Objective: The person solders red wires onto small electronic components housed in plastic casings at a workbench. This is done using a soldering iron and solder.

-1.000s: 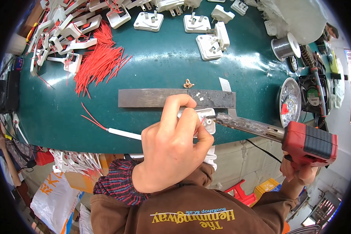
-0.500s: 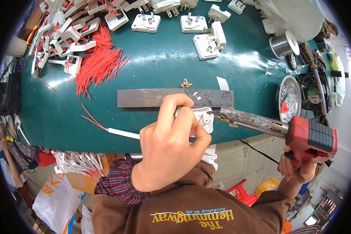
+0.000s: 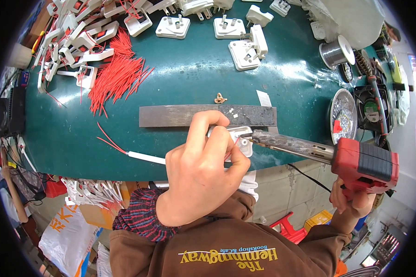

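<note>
Gripping, left hand (image 3: 203,171) on red wire (image 3: 237,141) at white housing (image 3: 248,149), right hand (image 3: 359,204) around red soldering iron (image 3: 365,164).

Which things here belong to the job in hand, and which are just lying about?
Likely in the job:
white housing, at the left hand
white cable with red leads
soldering iron, in the right hand

Likely just lying about:
fan
small brown piece
red stool
yellow crate

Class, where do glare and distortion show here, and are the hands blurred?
Head view: white glare on the green table near the wire spool; head view: the table's front edge bows; head view: left hand and right hand look fairly sharp.
</note>
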`<state>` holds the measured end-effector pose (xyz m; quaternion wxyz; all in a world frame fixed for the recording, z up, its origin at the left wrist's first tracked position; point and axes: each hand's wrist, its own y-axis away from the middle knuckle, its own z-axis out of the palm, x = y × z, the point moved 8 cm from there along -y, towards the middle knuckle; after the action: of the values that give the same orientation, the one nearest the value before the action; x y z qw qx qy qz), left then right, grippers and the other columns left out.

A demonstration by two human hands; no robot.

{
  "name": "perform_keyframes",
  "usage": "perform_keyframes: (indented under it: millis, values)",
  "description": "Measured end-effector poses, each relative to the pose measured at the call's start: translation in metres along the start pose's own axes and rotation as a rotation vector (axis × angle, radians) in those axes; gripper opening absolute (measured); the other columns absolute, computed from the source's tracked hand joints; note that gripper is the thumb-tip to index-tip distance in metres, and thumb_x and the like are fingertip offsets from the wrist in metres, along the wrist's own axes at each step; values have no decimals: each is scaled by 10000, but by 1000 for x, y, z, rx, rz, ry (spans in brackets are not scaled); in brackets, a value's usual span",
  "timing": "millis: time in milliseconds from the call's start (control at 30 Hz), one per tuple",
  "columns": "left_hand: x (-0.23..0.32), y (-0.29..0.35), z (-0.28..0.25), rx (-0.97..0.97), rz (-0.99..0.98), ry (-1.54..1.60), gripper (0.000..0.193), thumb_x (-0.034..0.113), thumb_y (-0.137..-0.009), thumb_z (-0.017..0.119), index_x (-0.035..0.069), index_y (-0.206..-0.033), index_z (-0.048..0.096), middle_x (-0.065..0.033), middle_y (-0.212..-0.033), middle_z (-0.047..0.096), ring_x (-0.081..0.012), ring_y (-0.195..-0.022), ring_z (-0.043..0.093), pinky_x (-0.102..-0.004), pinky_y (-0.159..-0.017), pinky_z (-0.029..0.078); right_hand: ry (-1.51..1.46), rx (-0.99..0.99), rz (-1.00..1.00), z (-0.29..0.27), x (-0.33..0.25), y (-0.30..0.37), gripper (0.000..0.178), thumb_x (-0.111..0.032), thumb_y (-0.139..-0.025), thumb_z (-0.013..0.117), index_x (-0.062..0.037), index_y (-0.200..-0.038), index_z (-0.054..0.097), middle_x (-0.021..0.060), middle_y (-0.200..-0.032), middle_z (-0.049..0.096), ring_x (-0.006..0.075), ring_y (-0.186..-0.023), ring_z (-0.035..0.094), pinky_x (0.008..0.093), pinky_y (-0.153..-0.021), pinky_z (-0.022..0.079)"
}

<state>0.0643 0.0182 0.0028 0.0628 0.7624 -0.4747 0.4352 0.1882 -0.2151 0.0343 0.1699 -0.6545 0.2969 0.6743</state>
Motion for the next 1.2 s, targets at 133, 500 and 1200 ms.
perform_keyframes:
  millis: [133, 500, 1200]
  values:
    - [-1, 1, 0, -8, -14, 6, 150, -6, -602, 643, 18, -675, 514, -85, -922, 574, -182, -435, 541, -295, -393, 433, -202, -105, -6, -12, 2, 7, 734, -535, -879, 529, 134, -1151, 398, 2, -481, 463, 110, -365, 444, 245, -382, 378]
    - [-1, 2, 1, 11, -4, 8, 138, -5, -613, 640, 28, -668, 518, -89, -919, 577, -194, -454, 561, -303, -403, 452, -154, 63, -163, 30, 18, -13, 698, -491, -902, 514, 84, -1249, 326, -9, -489, 441, 112, -375, 440, 261, -387, 374]
    - [1, 5, -6, -330, 34, 310, 161, -18, -748, 685, -23, -891, 611, -163, -1136, 529, -246, -772, 650, -312, -620, 539, -313, 262, -148, 110, 50, -41, 556, -272, -938, 480, 79, -1303, 251, 41, -546, 450, 389, -930, 646, 448, -783, 551]
